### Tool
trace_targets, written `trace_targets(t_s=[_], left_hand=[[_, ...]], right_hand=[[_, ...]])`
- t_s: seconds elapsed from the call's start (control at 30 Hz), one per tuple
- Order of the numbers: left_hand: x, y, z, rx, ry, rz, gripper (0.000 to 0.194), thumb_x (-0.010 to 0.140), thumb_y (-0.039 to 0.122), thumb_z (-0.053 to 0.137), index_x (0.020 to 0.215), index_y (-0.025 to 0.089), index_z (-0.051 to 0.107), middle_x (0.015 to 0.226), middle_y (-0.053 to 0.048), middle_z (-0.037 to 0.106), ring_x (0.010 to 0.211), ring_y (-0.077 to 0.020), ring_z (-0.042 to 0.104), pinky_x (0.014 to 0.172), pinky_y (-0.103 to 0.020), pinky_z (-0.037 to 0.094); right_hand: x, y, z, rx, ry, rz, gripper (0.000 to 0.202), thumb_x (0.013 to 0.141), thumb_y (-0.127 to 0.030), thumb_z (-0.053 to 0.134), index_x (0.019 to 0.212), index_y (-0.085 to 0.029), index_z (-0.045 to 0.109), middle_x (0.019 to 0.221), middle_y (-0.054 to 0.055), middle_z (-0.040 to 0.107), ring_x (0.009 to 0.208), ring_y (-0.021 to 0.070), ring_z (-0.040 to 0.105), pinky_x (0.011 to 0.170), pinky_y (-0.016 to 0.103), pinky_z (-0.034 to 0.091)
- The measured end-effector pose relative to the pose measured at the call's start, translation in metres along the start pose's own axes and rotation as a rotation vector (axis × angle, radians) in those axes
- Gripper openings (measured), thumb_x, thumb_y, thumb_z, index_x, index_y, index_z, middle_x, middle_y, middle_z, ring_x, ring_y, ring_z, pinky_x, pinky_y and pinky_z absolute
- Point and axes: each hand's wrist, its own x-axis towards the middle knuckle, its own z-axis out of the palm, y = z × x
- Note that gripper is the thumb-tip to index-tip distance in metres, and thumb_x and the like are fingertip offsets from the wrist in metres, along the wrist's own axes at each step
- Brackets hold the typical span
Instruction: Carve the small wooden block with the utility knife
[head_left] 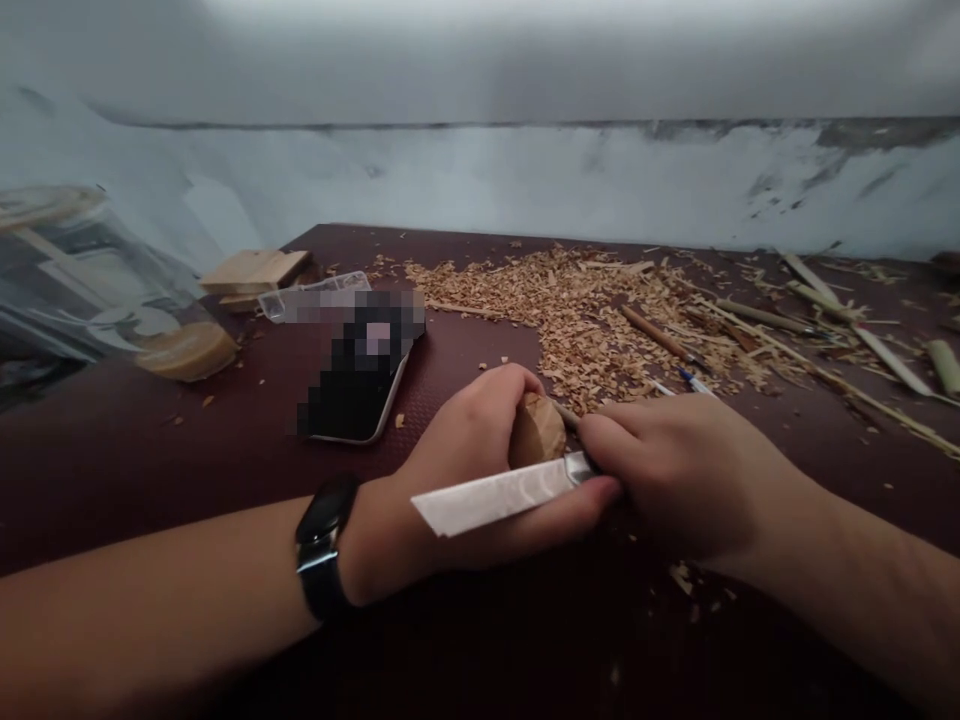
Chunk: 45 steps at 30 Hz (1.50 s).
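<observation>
A rounded piece of wood (pixel 537 432) sits in my left hand (pixel 472 440), whose fingers wrap round it; a dark band is on that wrist. My right hand (pixel 667 465) is closed on the handle of a knife. The pale knife blade (pixel 491 497) points left, in front of the wood and across my left hand. Part of a thin dark rod shows between the wood and my right hand. Much of the handle is hidden by my right fingers.
Wood shavings (pixel 577 310) cover the back middle of the dark red table (pixel 255 400). A phone (pixel 360 380), clear plastic tray (pixel 319 294), wood blocks (pixel 255 272) and clear container (pixel 97 280) lie left. Brown-handled tool (pixel 660 335), pen and sticks lie right.
</observation>
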Motion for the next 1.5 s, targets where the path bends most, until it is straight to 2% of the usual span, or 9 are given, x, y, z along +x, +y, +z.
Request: trace_targets(t_s=[0.23, 0.33, 0.5, 0.7, 0.87, 1.0, 1.17, 1.33, 1.5], left_hand=[[-0.009, 0.009, 0.005, -0.121, 0.082, -0.157, 0.053, 0.074, 0.064, 0.081, 0.092, 0.022, 0.054, 0.084, -0.004, 0.065, 0.069, -0.0189, 0.056, 0.057, -0.033, 0.041], [-0.009, 0.012, 0.006, -0.218, 0.088, -0.262, 0.050, 0.074, 0.055, 0.085, 0.089, 0.022, 0.052, 0.080, -0.001, 0.063, 0.068, -0.0160, 0.054, 0.057, -0.031, 0.041], [-0.004, 0.013, 0.012, -0.465, 0.121, -0.265, 0.053, 0.069, 0.038, 0.094, 0.086, 0.022, 0.047, 0.073, 0.006, 0.059, 0.064, -0.0105, 0.053, 0.056, -0.026, 0.042], [-0.001, 0.011, 0.014, -0.451, 0.117, -0.253, 0.053, 0.071, 0.042, 0.093, 0.083, 0.022, 0.045, 0.070, 0.008, 0.056, 0.062, -0.0095, 0.051, 0.059, -0.026, 0.042], [0.001, 0.005, -0.002, -0.125, -0.126, -0.099, 0.053, 0.065, 0.048, 0.093, 0.083, 0.021, 0.050, 0.079, 0.001, 0.059, 0.066, -0.0146, 0.050, 0.056, -0.030, 0.036], [0.000, 0.008, -0.007, -0.070, -0.098, -0.114, 0.053, 0.070, 0.057, 0.087, 0.086, 0.021, 0.051, 0.083, -0.001, 0.060, 0.069, -0.0169, 0.051, 0.059, -0.032, 0.038], [-0.004, 0.013, 0.001, -0.176, 0.019, -0.237, 0.052, 0.073, 0.060, 0.084, 0.091, 0.021, 0.054, 0.084, 0.000, 0.063, 0.072, -0.0168, 0.056, 0.060, -0.031, 0.041], [-0.003, 0.011, 0.010, -0.487, 0.091, -0.294, 0.051, 0.068, 0.040, 0.094, 0.087, 0.021, 0.050, 0.073, 0.006, 0.061, 0.064, -0.0107, 0.055, 0.056, -0.024, 0.043], [0.002, 0.013, 0.011, -0.496, 0.101, -0.390, 0.058, 0.060, 0.032, 0.099, 0.090, 0.021, 0.051, 0.073, 0.007, 0.067, 0.068, -0.0116, 0.062, 0.059, -0.022, 0.046]], right_hand=[[-0.004, -0.003, 0.003, 0.041, 0.181, 0.053, 0.024, 0.073, -0.010, 0.050, 0.059, -0.024, 0.036, 0.052, 0.000, 0.053, 0.043, 0.0130, 0.045, 0.048, 0.030, 0.021], [-0.009, -0.004, 0.006, 0.049, 0.255, 0.067, 0.022, 0.073, -0.007, 0.047, 0.061, -0.024, 0.039, 0.055, 0.000, 0.055, 0.043, 0.0139, 0.050, 0.047, 0.029, 0.023], [-0.020, -0.014, 0.019, -0.039, 0.338, 0.193, 0.023, 0.071, -0.007, 0.049, 0.065, -0.027, 0.039, 0.052, -0.002, 0.053, 0.039, 0.0170, 0.048, 0.046, 0.031, 0.020], [-0.028, -0.022, 0.031, -0.090, 0.268, 0.341, 0.027, 0.076, -0.011, 0.060, 0.070, -0.028, 0.041, 0.055, -0.003, 0.056, 0.041, 0.0190, 0.050, 0.048, 0.031, 0.017], [-0.017, -0.007, 0.015, 0.127, 0.215, 0.034, 0.021, 0.077, -0.016, 0.058, 0.067, -0.026, 0.042, 0.058, -0.002, 0.057, 0.046, 0.0163, 0.052, 0.050, 0.030, 0.023], [-0.009, 0.003, 0.007, 0.093, 0.264, -0.095, 0.018, 0.075, -0.010, 0.049, 0.065, -0.024, 0.044, 0.056, -0.001, 0.055, 0.043, 0.0148, 0.049, 0.049, 0.029, 0.022], [-0.010, 0.000, 0.012, -0.023, 0.335, 0.023, 0.020, 0.075, -0.008, 0.044, 0.065, -0.025, 0.044, 0.054, 0.000, 0.054, 0.041, 0.0161, 0.050, 0.046, 0.028, 0.023], [-0.017, -0.014, 0.022, -0.153, 0.374, 0.224, 0.024, 0.071, -0.006, 0.051, 0.065, -0.026, 0.039, 0.050, -0.002, 0.051, 0.038, 0.0169, 0.047, 0.047, 0.029, 0.017], [-0.026, -0.024, 0.032, -0.194, 0.272, 0.377, 0.025, 0.076, -0.007, 0.056, 0.070, -0.026, 0.041, 0.055, -0.001, 0.056, 0.041, 0.0177, 0.051, 0.050, 0.030, 0.014]])
